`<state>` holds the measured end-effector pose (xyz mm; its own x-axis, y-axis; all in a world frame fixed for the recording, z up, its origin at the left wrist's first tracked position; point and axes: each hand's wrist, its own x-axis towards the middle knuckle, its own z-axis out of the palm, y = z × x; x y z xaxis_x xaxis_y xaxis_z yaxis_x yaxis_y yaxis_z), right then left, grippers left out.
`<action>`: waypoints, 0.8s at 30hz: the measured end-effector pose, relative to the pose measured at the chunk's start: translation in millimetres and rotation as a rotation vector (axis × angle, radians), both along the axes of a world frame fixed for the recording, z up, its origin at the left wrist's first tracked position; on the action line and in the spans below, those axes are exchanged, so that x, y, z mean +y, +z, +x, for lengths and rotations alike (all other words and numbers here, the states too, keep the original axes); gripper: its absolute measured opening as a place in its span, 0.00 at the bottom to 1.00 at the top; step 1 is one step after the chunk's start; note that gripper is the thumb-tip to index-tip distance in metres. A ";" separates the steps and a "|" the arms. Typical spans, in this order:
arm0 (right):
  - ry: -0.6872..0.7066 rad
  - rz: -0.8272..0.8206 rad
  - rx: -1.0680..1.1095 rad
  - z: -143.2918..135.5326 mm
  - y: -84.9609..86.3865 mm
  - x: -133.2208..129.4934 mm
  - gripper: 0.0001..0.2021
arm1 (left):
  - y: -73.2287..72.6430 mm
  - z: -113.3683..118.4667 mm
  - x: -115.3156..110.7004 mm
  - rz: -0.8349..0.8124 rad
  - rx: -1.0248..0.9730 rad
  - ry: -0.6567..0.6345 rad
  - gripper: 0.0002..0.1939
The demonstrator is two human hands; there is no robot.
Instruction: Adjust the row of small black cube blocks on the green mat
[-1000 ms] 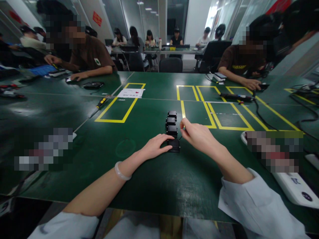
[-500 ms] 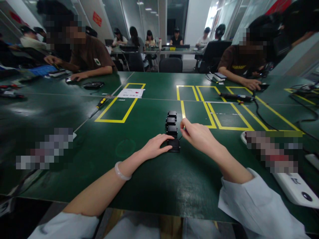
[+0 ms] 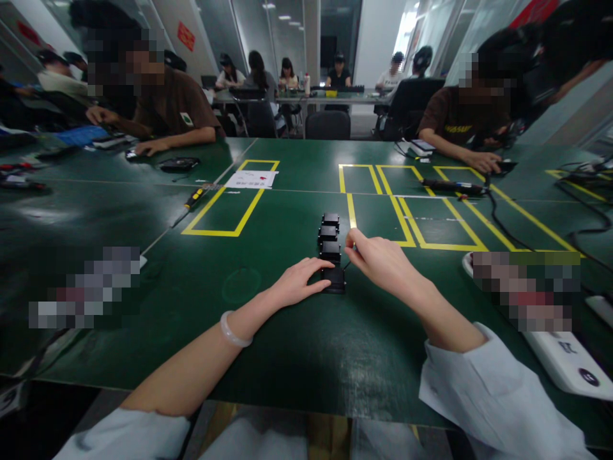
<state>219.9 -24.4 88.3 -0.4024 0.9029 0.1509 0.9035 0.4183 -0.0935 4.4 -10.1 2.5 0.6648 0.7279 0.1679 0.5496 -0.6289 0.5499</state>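
Several small black blocks (image 3: pixel 330 250) stand in a row on the green table (image 3: pixel 287 345). Around the nearest black block (image 3: pixel 336 280) are the fingers of my left hand (image 3: pixel 302 279), thumb on its near side and the other fingers at its far left edge. My right hand (image 3: pixel 378 259) is closed just to the right of the row, pinching a thin dark tool (image 3: pixel 348 265) whose tip points down-left at the nearest block's right side. Most of that tool is hidden by the fingers.
A yellow-black screwdriver (image 3: pixel 194 199) and a paper label (image 3: pixel 252 179) lie left of the row. Yellow tape (image 3: pixel 352 211) marks rectangles beyond it. White power strips (image 3: pixel 567 354) sit at the right. Two people in brown shirts (image 3: pixel 179 105) work across the table.
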 end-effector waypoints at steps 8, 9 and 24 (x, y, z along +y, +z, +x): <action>0.037 0.010 0.054 1.8 -2.5 0.3 0.08 | -3.3 -0.6 1.3 0.011 0.000 -0.004 0.18; 0.032 0.010 0.053 1.6 -2.5 0.2 0.08 | -3.2 -0.6 1.3 0.011 -0.001 -0.005 0.18; 0.052 -0.013 0.074 2.6 -1.0 0.6 0.09 | -0.3 -0.2 -0.1 -0.005 0.006 0.001 0.18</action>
